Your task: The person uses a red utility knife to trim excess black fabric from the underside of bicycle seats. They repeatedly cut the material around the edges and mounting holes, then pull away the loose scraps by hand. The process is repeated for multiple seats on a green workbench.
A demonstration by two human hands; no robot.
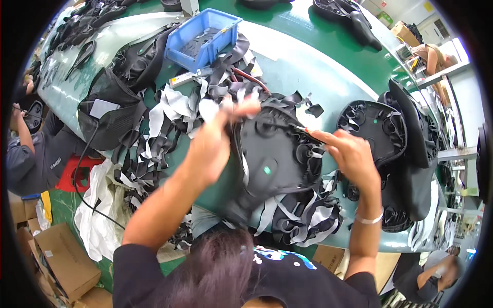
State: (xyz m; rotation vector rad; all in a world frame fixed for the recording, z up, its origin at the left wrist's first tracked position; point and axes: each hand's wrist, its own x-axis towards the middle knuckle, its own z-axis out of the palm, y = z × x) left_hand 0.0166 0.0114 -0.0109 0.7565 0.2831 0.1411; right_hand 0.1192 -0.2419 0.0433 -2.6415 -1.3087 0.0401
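Observation:
A black seat (262,154), shaped like a saddle, lies underside up in front of me, its plastic base showing and its lower narrow end blurred. My left hand (211,146) is at its upper left edge, smeared by motion; whether it grips anything is unclear. My right hand (352,156) is closed at the seat's upper right edge, pinching a thin tool (302,128) whose tip points left over the base. The tool's exact kind is too small to make out. Black and white cut strips (172,108) are heaped beside my left hand.
A blue bin (200,57) stands beyond the strips. More black seats (372,128) are stacked at the right, and a black mesh piece (110,110) lies left. More scraps (303,215) lie at the near edge. Another person (33,149) works at the far left; cardboard boxes (67,262) stand below.

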